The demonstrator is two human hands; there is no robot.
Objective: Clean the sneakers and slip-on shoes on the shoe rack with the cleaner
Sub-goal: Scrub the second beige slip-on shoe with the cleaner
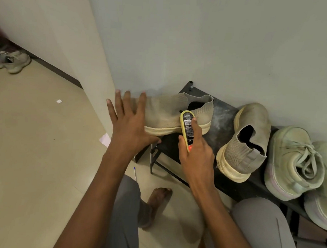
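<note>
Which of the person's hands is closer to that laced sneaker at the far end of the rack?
The right hand. It grips the cleaner bottle near the rack's middle, with one slip-on between it and the laced sneaker. The left hand rests on the other slip-on, farther away.

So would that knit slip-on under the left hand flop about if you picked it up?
Probably in part: the slip-on has a thin knit collar that already sags, so the upper likely folds. Its thick pale sole looks stiffer and should hold shape. It seems light; the left hand steadies it with straight fingers.

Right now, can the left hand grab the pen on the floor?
Probably yes. The left hand is open, only resting on the slip-on shoe, and the pen lies uncovered on the floor just below that arm.
</note>
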